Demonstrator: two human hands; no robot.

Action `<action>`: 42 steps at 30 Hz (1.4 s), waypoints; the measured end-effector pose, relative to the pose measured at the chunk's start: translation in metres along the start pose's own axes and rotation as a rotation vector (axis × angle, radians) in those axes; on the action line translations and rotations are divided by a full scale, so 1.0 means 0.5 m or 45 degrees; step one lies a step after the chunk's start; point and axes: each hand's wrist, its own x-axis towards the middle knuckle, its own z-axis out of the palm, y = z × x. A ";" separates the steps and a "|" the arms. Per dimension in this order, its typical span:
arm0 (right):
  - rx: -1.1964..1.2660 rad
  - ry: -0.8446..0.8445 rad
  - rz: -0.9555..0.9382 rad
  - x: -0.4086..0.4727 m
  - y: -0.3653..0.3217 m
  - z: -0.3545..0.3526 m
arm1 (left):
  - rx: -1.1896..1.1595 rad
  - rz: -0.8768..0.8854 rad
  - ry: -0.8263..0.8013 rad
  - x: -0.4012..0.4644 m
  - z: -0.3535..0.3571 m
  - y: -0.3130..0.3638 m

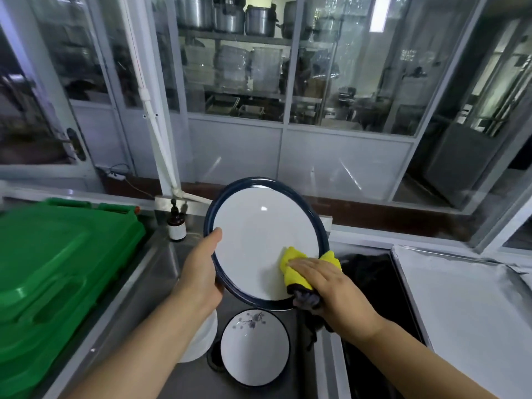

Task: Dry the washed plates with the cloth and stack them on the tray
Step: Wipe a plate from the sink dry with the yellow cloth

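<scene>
A large white plate with a dark blue rim (259,234) is held tilted above the sink. My left hand (201,272) grips its left edge, thumb on the white face. My right hand (331,286) presses a yellow cloth (296,269) against the plate's lower right part, with straight fingers on top of the cloth. A dark part of the cloth hangs below the plate's rim. Down in the steel sink (161,269) lie a white bowl with a flower print (254,345) and a white plate (201,338), partly hidden by my left forearm. A foil-lined tray (466,306) lies at the right.
A green plastic crate lid (57,269) fills the left side. A brown pump bottle (176,223) stands at the sink's back edge. A dark basin (371,283) sits between sink and tray. Glass partition panels rise behind the counter.
</scene>
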 end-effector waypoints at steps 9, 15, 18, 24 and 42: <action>-0.104 0.146 0.095 0.131 0.022 -0.014 | 0.144 0.028 -0.291 -0.030 -0.009 -0.004; -0.178 0.129 -0.163 0.201 -0.082 0.009 | 0.100 0.096 -0.448 -0.018 -0.007 0.033; -0.175 0.082 -0.215 0.205 -0.137 0.039 | 0.053 0.111 -0.435 -0.004 -0.017 0.051; -0.226 -0.126 -0.178 0.181 -0.168 0.072 | -0.024 -0.027 -0.396 0.037 -0.060 0.054; -0.489 0.081 0.278 -0.060 0.022 0.007 | 0.205 -0.321 -0.522 0.074 0.043 -0.091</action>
